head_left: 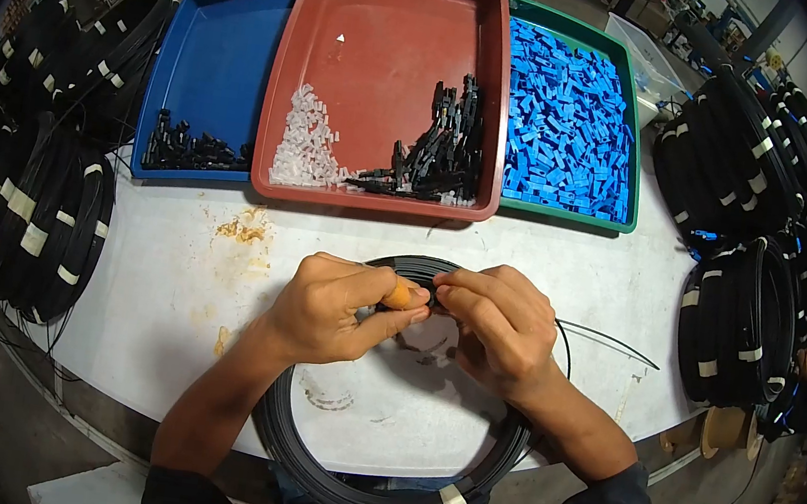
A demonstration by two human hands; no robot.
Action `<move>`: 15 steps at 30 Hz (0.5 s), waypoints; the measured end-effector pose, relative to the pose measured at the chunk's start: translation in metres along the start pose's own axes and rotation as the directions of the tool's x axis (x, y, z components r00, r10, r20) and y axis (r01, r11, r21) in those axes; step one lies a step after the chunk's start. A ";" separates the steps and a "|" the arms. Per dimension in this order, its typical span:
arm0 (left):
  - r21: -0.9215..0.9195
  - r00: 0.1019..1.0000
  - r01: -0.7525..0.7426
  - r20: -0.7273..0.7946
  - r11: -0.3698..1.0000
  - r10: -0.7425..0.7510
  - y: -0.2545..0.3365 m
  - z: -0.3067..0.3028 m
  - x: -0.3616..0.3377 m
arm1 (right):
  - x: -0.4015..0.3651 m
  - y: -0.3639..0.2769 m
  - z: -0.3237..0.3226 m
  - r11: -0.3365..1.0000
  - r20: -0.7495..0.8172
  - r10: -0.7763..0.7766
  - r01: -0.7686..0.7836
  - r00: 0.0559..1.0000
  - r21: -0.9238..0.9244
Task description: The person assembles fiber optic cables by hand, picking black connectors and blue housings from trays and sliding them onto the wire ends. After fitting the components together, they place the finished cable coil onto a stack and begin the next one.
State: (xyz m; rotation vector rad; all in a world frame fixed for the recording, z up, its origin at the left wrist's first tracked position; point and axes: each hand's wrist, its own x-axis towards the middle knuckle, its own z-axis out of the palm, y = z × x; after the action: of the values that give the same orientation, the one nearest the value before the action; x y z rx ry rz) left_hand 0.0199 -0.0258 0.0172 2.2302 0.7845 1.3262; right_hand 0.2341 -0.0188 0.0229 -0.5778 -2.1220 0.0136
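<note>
A coil of black cable point(274, 418) lies on the white table, its near side overhanging the front edge. Above the coil's far side, my left hand point(341, 307) and my right hand point(505, 330) meet fingertip to fingertip. Both are closed in a pinch around something small and dark, mostly hidden by the fingers. An orange-yellow cover point(398, 296) wraps one finger of my left hand. White tape point(453, 499) binds the coil near my body. A loose cable end point(619, 345) sticks out to the right, past my right wrist.
Behind the coil stand a blue tray point(216, 58) with black parts, a red tray point(389, 39) with white and black pieces, and a green tray point(631, 179) full of blue connectors point(571, 121). Taped cable coils flank the table at left point(35, 217) and right point(737, 323).
</note>
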 end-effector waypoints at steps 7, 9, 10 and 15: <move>0.078 0.993 -0.119 0.016 0.990 0.118 -0.003 0.003 -0.003 | -0.008 0.002 0.001 0.997 0.028 0.009 -0.011 1.000 0.073; 0.164 0.977 -0.212 0.049 0.963 0.207 -0.006 0.005 -0.003 | -0.009 0.002 -0.001 0.956 0.107 0.145 -0.168 0.984 0.242; 0.214 0.961 -0.276 0.031 0.937 0.276 -0.009 0.007 -0.002 | -0.009 0.004 0.000 0.956 0.108 0.147 -0.170 0.983 0.241; 0.428 0.890 -0.447 0.124 0.785 0.439 -0.006 0.002 0.004 | -0.014 0.011 0.011 0.755 0.222 0.413 -0.469 0.883 0.458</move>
State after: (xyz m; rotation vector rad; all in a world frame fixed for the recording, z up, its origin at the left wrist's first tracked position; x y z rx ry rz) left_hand 0.0213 -0.0190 0.0154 2.9339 0.6212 1.4354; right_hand 0.2367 -0.0128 0.0027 -0.7564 -1.9193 0.8620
